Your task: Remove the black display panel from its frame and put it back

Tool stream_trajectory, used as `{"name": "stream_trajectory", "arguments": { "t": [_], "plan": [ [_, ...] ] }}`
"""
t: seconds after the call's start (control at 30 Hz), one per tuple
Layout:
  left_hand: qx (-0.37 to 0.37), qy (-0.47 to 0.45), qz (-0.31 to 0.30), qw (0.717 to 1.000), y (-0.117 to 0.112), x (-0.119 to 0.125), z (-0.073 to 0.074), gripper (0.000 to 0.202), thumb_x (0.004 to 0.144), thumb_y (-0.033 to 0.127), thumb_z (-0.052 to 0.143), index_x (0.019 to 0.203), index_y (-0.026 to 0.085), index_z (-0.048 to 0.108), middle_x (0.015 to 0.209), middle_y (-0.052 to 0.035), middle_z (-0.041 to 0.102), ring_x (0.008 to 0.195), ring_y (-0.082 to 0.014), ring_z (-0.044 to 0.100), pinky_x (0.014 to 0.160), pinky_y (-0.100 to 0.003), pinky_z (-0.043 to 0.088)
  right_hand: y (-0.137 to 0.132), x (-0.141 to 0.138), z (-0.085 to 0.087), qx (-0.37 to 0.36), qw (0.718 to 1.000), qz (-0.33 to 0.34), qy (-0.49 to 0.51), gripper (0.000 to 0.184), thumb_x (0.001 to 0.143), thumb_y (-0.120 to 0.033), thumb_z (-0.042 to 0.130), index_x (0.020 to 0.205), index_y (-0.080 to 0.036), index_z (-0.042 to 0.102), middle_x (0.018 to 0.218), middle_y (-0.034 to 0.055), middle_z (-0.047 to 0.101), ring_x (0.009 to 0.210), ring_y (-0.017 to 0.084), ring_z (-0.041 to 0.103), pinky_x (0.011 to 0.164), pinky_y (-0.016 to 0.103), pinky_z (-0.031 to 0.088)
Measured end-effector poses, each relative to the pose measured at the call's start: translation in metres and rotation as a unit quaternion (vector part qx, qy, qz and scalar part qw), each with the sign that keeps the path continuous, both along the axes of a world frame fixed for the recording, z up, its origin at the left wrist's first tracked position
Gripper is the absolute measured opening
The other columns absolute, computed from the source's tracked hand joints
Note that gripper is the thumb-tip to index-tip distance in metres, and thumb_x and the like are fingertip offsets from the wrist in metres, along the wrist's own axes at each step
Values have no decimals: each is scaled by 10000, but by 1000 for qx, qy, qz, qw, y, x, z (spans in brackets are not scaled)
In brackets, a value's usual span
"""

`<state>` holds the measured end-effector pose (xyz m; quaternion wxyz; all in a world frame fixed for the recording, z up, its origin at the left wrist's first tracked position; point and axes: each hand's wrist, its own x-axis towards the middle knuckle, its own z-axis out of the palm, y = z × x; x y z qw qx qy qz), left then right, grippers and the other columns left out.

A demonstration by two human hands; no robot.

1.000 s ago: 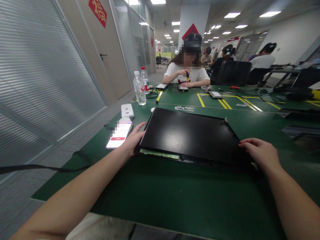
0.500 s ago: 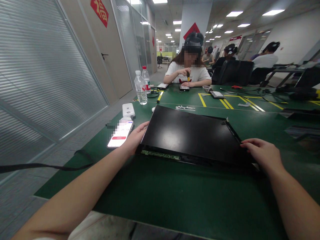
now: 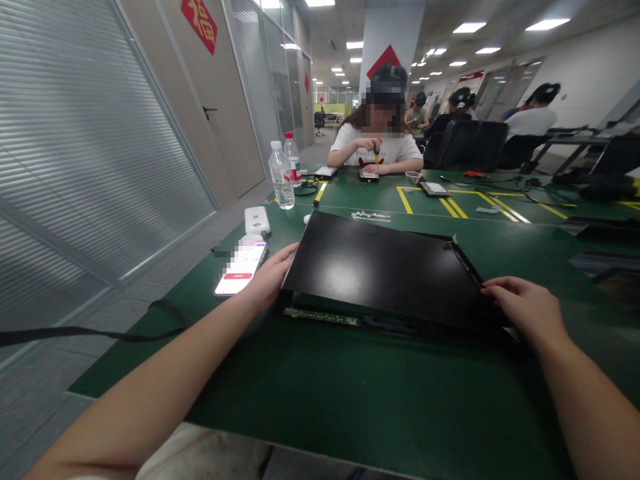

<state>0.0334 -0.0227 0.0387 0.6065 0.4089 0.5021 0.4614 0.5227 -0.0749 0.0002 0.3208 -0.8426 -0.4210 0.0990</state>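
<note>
A black LCD screen panel [image 3: 380,267] lies tilted in front of me, its left side raised. My left hand [image 3: 275,270] is closed around its left edge; some fingertips are hidden behind it. My right hand [image 3: 530,307] pinches the right edge with thumb and fingers, where panel and dark frame meet. Below the panel's near edge, a green circuit board strip [image 3: 320,316] shows along the black backing frame [image 3: 400,327]. A gap runs between panel and strip on the left. Most of the backing is covered by the panel.
Left of the panel are a lit phone [image 3: 243,267], a white power bank [image 3: 257,220] and a water bottle [image 3: 282,177]. Behind it lie white strips [image 3: 371,216]. Across the green table [image 3: 350,400], a co-worker [image 3: 377,143] holds a screwdriver over a small device. Dark panels [image 3: 605,263] rest far right.
The panel's near left edge has risen away from the backing, widening the gap above the circuit board strip. Both my hands stay in nearly the same places.
</note>
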Motion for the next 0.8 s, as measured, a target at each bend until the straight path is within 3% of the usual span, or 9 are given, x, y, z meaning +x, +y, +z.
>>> {"name": "stream_trajectory", "arguments": {
  "t": [0.43,0.6,0.7,0.8],
  "plan": [
    [54,2,-21,998,3,-3,-2,545,838,172,747,1377,232,798,1297,-80,835,1136,-289,781,907,-347,633,-2,-5,4,-1,1000,-6,4,246,640,-443,646,742,-277,795,722,44,771,782,291,711,760,423,486],
    [61,-11,-14,998,2,-3,-2,501,938,401,727,1415,255,780,1281,-76,844,1239,-333,750,970,-393,613,-1,-6,4,-2,1000,-11,0,240,647,-429,644,747,-273,796,731,48,772,797,286,707,767,417,479],
    [87,-11,-50,995,-2,-4,1,661,809,416,865,1435,228,767,1357,-96,818,1331,-378,705,1062,-416,576,-2,-8,8,-3,1000,-8,3,244,629,-436,635,731,-279,792,738,42,777,799,288,704,781,422,478],
    [107,-16,-87,990,-6,-6,7,826,640,320,961,1436,210,765,1443,-98,779,1380,-408,670,1120,-411,544,-3,-15,16,-11,1000,-7,10,254,602,-451,625,705,-283,785,751,39,781,822,289,702,813,424,472]
  ]
}}
